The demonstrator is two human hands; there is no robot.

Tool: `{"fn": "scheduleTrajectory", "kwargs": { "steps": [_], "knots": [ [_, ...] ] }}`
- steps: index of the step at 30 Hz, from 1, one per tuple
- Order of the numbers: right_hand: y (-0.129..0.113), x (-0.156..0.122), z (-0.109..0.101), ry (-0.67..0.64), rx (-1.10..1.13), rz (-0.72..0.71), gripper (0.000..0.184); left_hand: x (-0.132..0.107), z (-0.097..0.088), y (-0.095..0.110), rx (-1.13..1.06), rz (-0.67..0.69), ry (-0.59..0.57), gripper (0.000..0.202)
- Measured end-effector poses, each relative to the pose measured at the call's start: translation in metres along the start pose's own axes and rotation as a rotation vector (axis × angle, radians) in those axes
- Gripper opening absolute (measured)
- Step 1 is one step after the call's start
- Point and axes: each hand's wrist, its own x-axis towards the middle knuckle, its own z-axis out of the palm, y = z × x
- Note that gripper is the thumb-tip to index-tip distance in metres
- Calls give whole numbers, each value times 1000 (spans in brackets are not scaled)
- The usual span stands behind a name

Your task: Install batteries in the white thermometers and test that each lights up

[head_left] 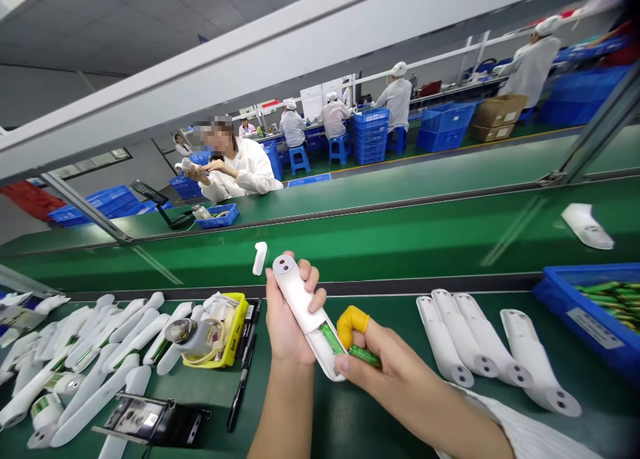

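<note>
My left hand (283,326) is wrapped round a white handheld device (296,296), tilted with its two dark round spots at the upper end. The device's lower end is uncovered, and a green battery (331,339) lies in that compartment. Between the fingers of my right hand (395,359) is another green battery (367,356), close to the compartment's edge. A yellow finger cot (353,322) covers one fingertip of this hand. Part of the held battery is hidden by the fingers.
Several white devices (445,332) lie at right, beside a blue bin (590,326) of green batteries. Many white parts (120,339) are heaped at left, near a yellow basket (235,329) and a black marker (241,386). A co-worker (245,169) sits across the green conveyor belt (380,239).
</note>
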Motion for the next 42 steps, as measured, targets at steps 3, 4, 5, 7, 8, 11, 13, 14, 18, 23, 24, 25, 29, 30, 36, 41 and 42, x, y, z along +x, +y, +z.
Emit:
{"fn": "scheduleTrajectory", "kwargs": {
  "steps": [3,4,5,7,8,11,13,14,18,23,24,25,29,30,36,41,42],
  "knots": [
    [3,1,-7,2,-6,-28,18,1,-2,2,16,64,14,37],
    [4,2,-11,7,22,-52,21,2,-2,3,22,84,24,37],
    [4,2,-15,22,55,-81,23,2,-3,5,26,104,34,37],
    [3,2,-23,77,151,-135,22,4,-3,7,36,136,54,36],
    [2,2,-27,99,218,-147,20,4,-3,8,41,142,62,35],
    [-3,3,-31,104,375,-121,18,5,-5,8,49,144,74,34],
    [-4,5,-28,131,344,-133,16,5,-5,6,63,152,84,34],
    [-3,6,-26,155,303,-159,17,4,-5,5,72,160,89,34],
    [4,9,-15,215,181,-213,12,-1,-3,-7,121,167,92,31],
    [8,9,-10,217,-63,-180,12,-9,0,-23,197,182,141,31],
    [7,8,-9,206,-128,-208,12,-9,0,-24,199,186,169,32],
    [7,7,-8,189,-184,-247,14,-9,-1,-23,193,188,199,35],
    [9,4,1,199,-313,-452,53,-4,-2,-16,154,163,264,42],
    [12,5,4,252,-325,-503,54,-3,-3,-15,159,166,258,43],
    [25,16,0,484,-164,-533,29,-2,-7,-20,270,236,109,38],
    [18,20,-19,378,282,-221,27,-8,-3,-17,475,98,-219,43],
    [14,19,-21,354,357,-200,29,-9,-2,-17,535,66,-246,42]
  ]
}}
